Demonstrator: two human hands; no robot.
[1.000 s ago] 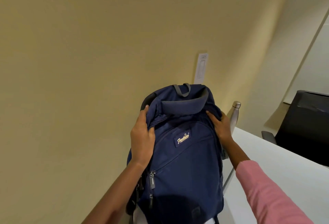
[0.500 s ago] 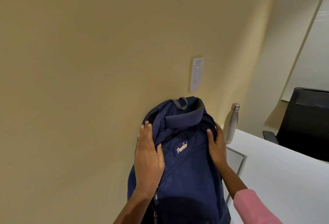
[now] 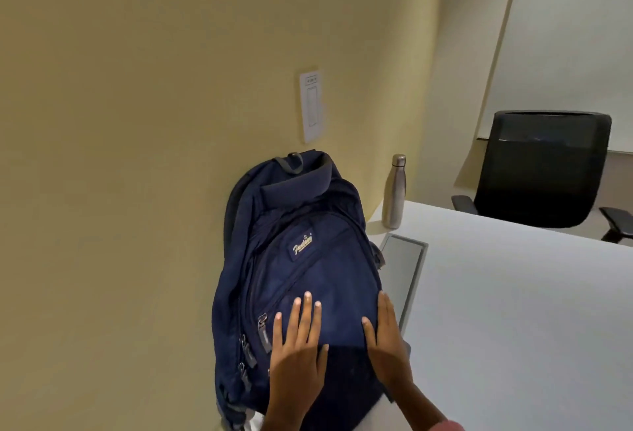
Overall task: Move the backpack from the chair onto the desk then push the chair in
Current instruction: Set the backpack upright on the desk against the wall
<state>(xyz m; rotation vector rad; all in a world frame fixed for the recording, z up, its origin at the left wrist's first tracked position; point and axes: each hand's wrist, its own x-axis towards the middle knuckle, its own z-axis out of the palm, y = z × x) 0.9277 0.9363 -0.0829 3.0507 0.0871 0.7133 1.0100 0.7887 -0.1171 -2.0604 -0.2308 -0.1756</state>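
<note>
A plain beige painted wall fills the left half and upper middle of the frame. On it, just above centre, sits a white rectangular wall switch plate. Below the plate, in the lower middle, a navy blue fabric backpack with a small yellow-lettered logo patch stands upright on the white flat-topped desk, its back leaning against the wall. The left hand lies flat on the lower front pocket with fingers spread and straight, gripping nothing. Just right of it, the right hand rests open along the pack's lower right side, fingers extended, pressing the fabric rather than closing on it; a bit of pink sleeve shows at the bottom edge. Beside the pack's right side, a grey rectangular hatch panel is set into the desk. Behind it, near the wall, stands a slim brushed-steel water bottle. In the right middle, beyond the desk's far edge, is a black mesh-backed office chair with armrests.
</note>
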